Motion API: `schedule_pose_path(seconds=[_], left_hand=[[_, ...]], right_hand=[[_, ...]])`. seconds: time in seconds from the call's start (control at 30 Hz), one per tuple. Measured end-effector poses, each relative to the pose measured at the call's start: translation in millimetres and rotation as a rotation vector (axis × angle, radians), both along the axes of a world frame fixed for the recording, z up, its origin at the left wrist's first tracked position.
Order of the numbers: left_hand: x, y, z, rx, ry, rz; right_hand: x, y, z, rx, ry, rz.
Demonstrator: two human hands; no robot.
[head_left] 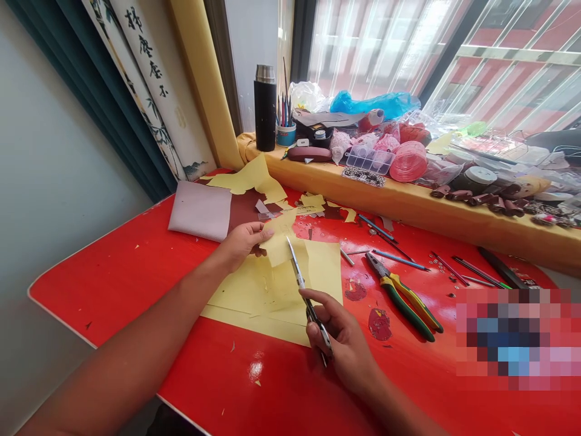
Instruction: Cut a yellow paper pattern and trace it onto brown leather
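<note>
My left hand [242,240] pinches a small piece of yellow paper [279,242] and holds it just above a larger yellow sheet [272,290] lying on the red table [136,266]. My right hand [342,342] is closed on a pair of scissors [303,290]. The scissor blades point up and away, and their tips reach the lower edge of the held piece.
Pliers with green and yellow handles [403,297], pencils and metal rods lie right of the sheet. A grey folded cloth [202,210] and yellow scraps lie behind. The yellow sill holds a black flask [265,109], a cup of pencils, bags and craft boxes.
</note>
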State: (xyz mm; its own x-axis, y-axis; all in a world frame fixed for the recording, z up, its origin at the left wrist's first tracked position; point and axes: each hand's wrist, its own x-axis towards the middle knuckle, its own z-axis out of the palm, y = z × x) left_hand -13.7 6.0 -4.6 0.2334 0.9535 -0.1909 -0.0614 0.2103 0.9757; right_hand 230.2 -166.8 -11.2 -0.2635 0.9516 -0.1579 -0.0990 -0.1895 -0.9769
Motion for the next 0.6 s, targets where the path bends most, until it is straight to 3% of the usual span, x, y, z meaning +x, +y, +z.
schedule_pose_path(seconds=[0.6], left_hand=[[4.8,-5.5,4.7,-0.069,0.025,-0.111]], right_hand=[[-0.3,1.0,8.9,0.001,0.013,-0.05]])
